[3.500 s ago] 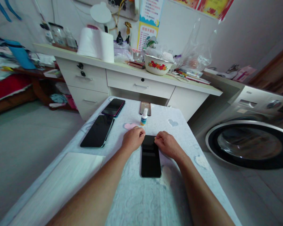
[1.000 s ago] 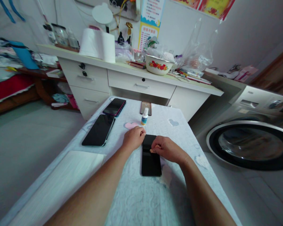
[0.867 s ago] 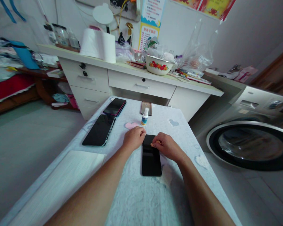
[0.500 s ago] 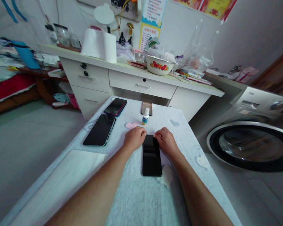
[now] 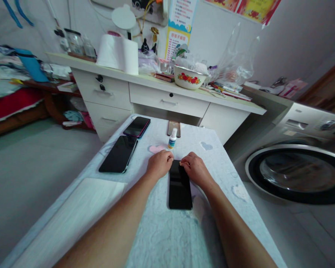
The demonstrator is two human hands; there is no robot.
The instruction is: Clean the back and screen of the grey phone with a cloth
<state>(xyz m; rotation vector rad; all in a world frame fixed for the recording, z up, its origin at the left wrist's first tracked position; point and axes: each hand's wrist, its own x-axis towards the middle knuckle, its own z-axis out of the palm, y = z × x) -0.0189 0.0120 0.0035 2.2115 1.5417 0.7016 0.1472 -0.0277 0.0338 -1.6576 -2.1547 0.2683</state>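
A black phone [image 5: 180, 190] lies flat, screen up, on the cloth-covered table. At its top left corner my left hand [image 5: 160, 163] is closed, its curled fingertips against the corner. My right hand [image 5: 194, 166] is closed in a pinch over the top right corner, fingertips on the edge of the screen. Whatever is between those fingertips is too small to make out. Just beyond my hands stands a small white spray bottle [image 5: 172, 140] with a blue and yellow label. Behind it lies a phone case [image 5: 170, 126], partly covered by the bottle.
On the left of the table [image 5: 162, 238] lie a black tablet-like device [image 5: 118, 154] and another dark phone [image 5: 136, 126]. A pale flat sheet [image 5: 80, 208] lies near my left forearm. A white desk [image 5: 150, 91] stands beyond, and a washing machine [image 5: 301, 149] at the right.
My right fingertips have shifted slightly left, further over the phone's top edge. My left hand and the phone stay in place.
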